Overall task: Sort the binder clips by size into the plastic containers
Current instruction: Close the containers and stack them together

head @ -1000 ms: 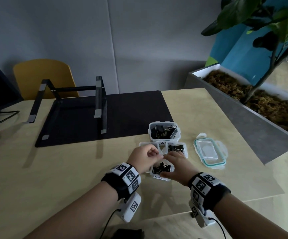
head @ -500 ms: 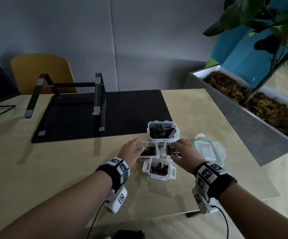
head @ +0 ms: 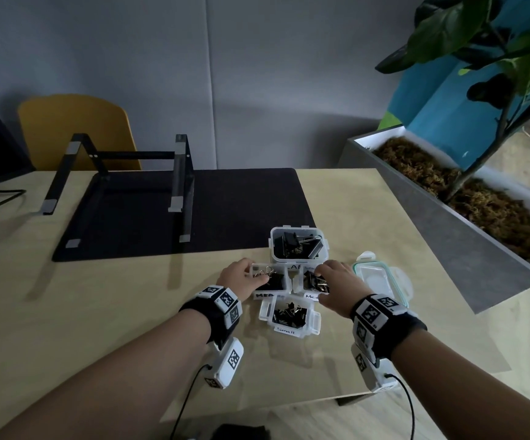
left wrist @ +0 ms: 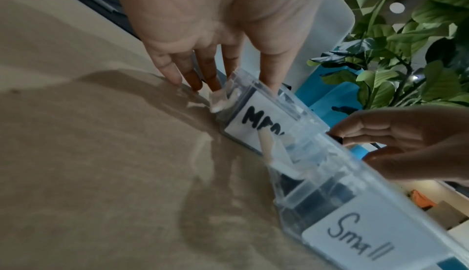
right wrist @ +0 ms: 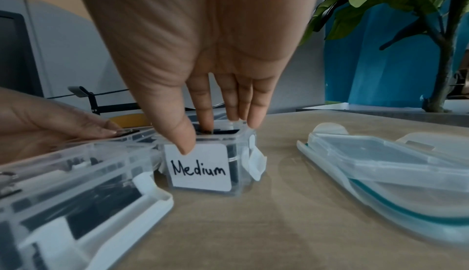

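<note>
Four clear plastic containers of black binder clips stand close together on the table. The largest container (head: 297,246) is at the back, the "Small" container (head: 289,315) in front. Between them stand the "MED" container (head: 270,282) on the left and the "Medium" container (head: 313,284) on the right. My left hand (head: 251,276) holds the "MED" container (left wrist: 256,118), fingers down its left side and thumb on its rim. My right hand (right wrist: 210,134) holds the "Medium" container (right wrist: 200,168): thumb on the label, index finger inside among the clips, other fingers at the far rim.
A clear lid with a teal seal (head: 381,281) lies right of the containers. A black desk mat (head: 194,214) with a laptop stand (head: 124,185) is behind them. A long planter (head: 466,198) runs along the table's right edge. A yellow chair (head: 73,128) stands at the back left.
A second ago both hands were bunched together over the "Small" container. They have since spread apart and forward, the left onto the "MED" container and the right onto the "Medium" one.
</note>
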